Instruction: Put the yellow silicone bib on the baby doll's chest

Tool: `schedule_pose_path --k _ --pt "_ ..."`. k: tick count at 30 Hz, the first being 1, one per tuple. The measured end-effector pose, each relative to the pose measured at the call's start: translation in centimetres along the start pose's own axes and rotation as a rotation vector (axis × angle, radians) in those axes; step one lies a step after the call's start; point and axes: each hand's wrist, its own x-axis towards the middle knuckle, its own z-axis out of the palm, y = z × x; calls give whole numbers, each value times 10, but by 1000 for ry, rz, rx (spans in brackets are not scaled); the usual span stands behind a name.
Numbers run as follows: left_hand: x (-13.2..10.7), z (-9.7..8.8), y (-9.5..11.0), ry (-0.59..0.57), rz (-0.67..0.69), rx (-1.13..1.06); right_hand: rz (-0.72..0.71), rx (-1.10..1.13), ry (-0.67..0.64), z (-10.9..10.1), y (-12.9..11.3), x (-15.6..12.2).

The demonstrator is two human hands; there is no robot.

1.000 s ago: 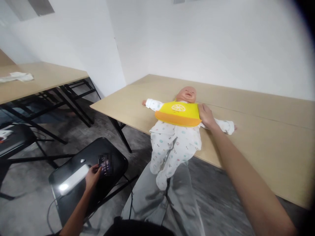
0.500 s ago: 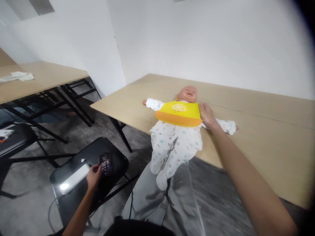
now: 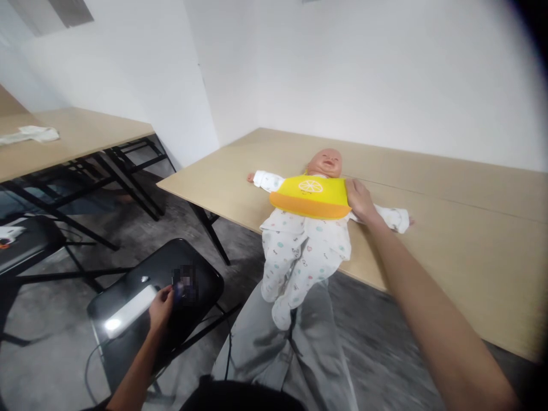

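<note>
A baby doll (image 3: pixel 306 245) in a white patterned sleepsuit lies on its back on the light wooden table (image 3: pixel 449 228), its legs hanging over the front edge. It wears a yellow and orange bib (image 3: pixel 311 197). My right hand (image 3: pixel 361 201) rests on the doll's outstretched arm, touching the bib's right edge. My left hand (image 3: pixel 161 308) reaches down to a black chair seat (image 3: pixel 128 319) and touches a small dark device (image 3: pixel 184 286), which is blurred.
A second wooden table (image 3: pixel 72 142) on black legs stands at the left with a white cloth (image 3: pixel 29 134) on it. Another black chair (image 3: pixel 21 242) is at the far left. My grey trousers (image 3: pixel 282 354) fill the lower middle. The floor is grey concrete.
Almost nothing differs. My left hand has shifted slightly on the device on the chair. My right hand stays on the doll's arm beside the bib.
</note>
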Motion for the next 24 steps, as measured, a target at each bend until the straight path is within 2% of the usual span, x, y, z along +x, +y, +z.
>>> schedule_pose_path --k 4,16,24 --pt "-2 -2 1 13 -7 19 3 10 -3 0 0 0" --pt "8 1 -20 8 11 31 15 2 4 0 2 1" --pt "4 5 -13 57 -54 -22 19 -1 1 -1 1 1"
